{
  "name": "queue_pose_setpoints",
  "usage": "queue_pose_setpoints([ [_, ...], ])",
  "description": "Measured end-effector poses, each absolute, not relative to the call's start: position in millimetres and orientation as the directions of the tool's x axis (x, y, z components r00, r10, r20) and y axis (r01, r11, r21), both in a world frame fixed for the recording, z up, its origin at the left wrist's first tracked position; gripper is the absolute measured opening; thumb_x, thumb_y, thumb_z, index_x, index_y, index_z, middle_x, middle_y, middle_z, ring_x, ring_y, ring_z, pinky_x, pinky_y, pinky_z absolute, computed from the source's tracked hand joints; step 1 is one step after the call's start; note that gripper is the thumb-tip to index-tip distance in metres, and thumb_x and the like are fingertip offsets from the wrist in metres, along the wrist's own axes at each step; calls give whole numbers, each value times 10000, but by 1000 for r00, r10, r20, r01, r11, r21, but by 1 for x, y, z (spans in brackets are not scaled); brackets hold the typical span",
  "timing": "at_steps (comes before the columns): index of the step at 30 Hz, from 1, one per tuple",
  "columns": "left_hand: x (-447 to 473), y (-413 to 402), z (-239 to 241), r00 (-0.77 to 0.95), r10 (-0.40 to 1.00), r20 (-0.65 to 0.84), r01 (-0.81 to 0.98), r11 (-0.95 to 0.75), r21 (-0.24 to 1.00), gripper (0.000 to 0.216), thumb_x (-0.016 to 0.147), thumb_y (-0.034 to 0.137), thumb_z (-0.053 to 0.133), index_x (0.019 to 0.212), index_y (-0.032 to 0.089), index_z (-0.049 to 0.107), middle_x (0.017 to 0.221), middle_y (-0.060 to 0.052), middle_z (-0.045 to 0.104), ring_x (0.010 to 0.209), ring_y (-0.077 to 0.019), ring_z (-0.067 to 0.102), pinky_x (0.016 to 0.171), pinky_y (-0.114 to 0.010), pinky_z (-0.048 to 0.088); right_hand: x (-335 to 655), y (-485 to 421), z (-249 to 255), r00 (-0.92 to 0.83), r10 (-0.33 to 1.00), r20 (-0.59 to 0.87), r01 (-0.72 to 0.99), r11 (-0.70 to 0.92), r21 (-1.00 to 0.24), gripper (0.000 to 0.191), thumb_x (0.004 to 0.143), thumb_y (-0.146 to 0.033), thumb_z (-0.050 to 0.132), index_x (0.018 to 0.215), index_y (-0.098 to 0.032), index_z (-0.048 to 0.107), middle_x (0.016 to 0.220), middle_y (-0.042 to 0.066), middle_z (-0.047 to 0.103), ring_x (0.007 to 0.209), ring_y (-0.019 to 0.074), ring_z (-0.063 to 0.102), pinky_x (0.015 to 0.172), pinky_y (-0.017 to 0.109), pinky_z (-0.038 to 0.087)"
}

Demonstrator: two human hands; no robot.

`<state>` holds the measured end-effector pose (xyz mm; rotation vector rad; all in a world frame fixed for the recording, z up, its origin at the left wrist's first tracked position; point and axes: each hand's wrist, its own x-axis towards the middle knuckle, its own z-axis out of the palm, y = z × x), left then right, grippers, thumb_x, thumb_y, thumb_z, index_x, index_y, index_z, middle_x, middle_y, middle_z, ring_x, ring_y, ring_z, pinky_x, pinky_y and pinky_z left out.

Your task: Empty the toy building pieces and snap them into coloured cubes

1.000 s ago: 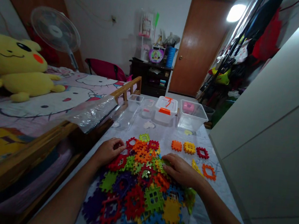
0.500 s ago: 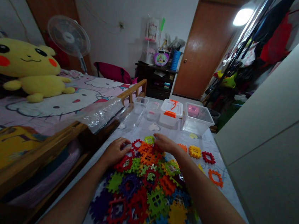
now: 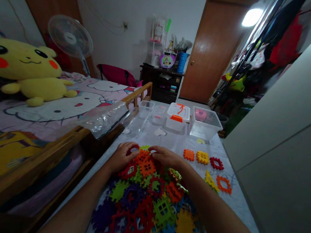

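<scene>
A heap of colourful plastic interlocking blocks (image 3: 163, 210), square with notched edges, covers the near part of the cloth-covered table. My left hand (image 3: 122, 158) rests at the heap's far left edge, fingers curved and apart against a red block (image 3: 131, 170). Across from it, my right hand (image 3: 165, 156) lies over the far right edge, its thumb and fingers apart. Between the two hands sit orange window-pattern blocks (image 3: 147, 166) and a yellow-green block (image 3: 144, 147). Some blocks under the right hand and forearm are hidden.
Right of the heap lie an orange block (image 3: 189, 155), a yellow block (image 3: 202, 157), a red frame block (image 3: 216, 163) and an orange frame block (image 3: 224, 184). Clear bins (image 3: 206, 127) and a lidded box (image 3: 176, 123) stand behind. A wooden bed rail (image 3: 57, 150) borders the left.
My right hand has moved left and nearer my left hand, uncovering the orange block on the right. The far blocks have shifted left, closer together. My left hand has moved slightly.
</scene>
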<state>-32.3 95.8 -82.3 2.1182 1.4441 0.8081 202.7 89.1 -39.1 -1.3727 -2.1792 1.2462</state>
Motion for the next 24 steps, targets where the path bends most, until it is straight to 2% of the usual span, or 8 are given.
queue_pose_setpoints([
  [4, -35, 95, -84, 305, 931, 201, 685, -361, 633, 456, 793, 536, 555, 1101, 218, 661, 1203, -75, 637, 1182, -284, 489, 1060, -469, 350, 218, 85, -33, -460, 877, -137, 585, 183, -790, 385, 863, -155, 443, 1219, -164, 589, 1193, 77, 656, 1068, 172, 612, 934, 308, 470],
  [8, -36, 96, -86, 328, 928, 175, 693, -362, 623, 476, 753, 518, 611, 1125, 223, 655, 1260, -86, 597, 1230, -296, 453, 1079, -479, 328, 232, 82, -33, -384, 918, -101, 640, 186, -745, 376, 835, -111, 442, 1162, -154, 623, 1173, 96, 664, 1077, 195, 605, 969, 349, 443],
  [13, -35, 96, -84, 340, 922, 185, 702, -380, 603, 424, 754, 463, 613, 1089, 208, 658, 1231, -90, 604, 1189, -281, 493, 1064, -449, 350, 223, 77, -35, -425, 898, -117, 694, 240, -679, 362, 770, -111, 531, 1103, -168, 660, 1099, 74, 697, 956, 187, 630, 870, 305, 469],
  [19, -34, 95, -81, 341, 922, 184, 699, -379, 606, 365, 772, 421, 589, 1039, 185, 664, 1197, -95, 616, 1154, -275, 523, 1045, -429, 365, 204, 72, -35, -464, 868, -178, 737, 267, -621, 417, 667, -117, 621, 1078, -169, 668, 804, 7, 695, 666, 128, 582, 618, 220, 422],
  [24, -33, 95, -82, 342, 919, 198, 695, -389, 605, 360, 770, 427, 591, 1035, 194, 665, 1186, -92, 622, 1143, -276, 527, 1036, -440, 371, 206, 68, -36, -465, 862, -203, 735, 248, -631, 166, 667, -167, 630, 820, -161, 694, 647, -37, 619, 570, 98, 520, 524, 197, 349],
])
